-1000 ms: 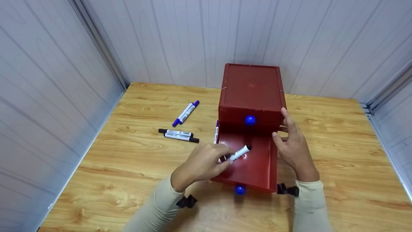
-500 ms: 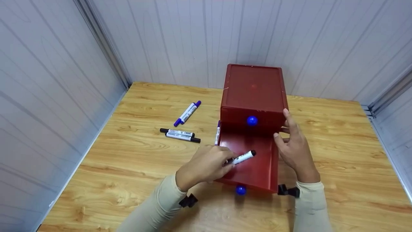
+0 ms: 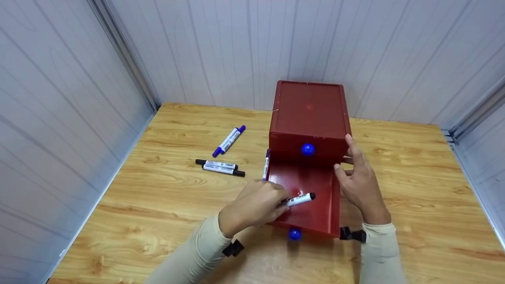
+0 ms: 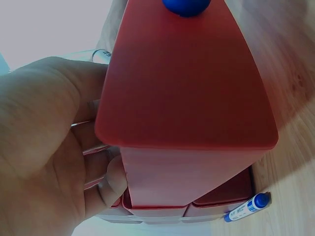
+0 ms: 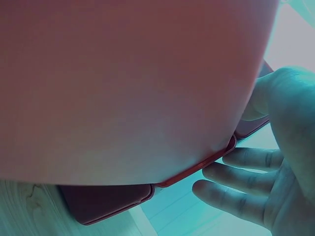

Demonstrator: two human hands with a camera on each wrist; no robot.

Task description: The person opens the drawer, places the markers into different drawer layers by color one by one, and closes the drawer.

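A white marker with a black end [image 3: 302, 199] is pinched in my left hand [image 3: 254, 205], above the floor of a pulled-out red drawer [image 3: 315, 219]. The drawer juts from the lower part of a red cabinet [image 3: 309, 110], under an upper drawer with a blue knob [image 3: 307, 149]. My right hand [image 3: 361, 185] is at the cabinet's right side, its index fingertip against the front corner and its thumb by the lower drawer's side. In the left wrist view, the drawer front [image 4: 192, 78] hides most of the marker. The right wrist view shows extended fingers [image 5: 236, 196] beside the cabinet.
Two black-capped markers [image 3: 220, 168] and two purple-capped markers [image 3: 229, 141] lie side by side in pairs on the wooden table [image 3: 158, 197]. Another purple-capped marker [image 3: 266, 165] lies along the drawer's left side. Panelled walls [image 3: 229, 51] stand behind and at both sides.
My left hand has shifted slightly right and toward the drawer's front, and the marker in it has swung to a flatter angle. The right hand stays at the cabinet's side.
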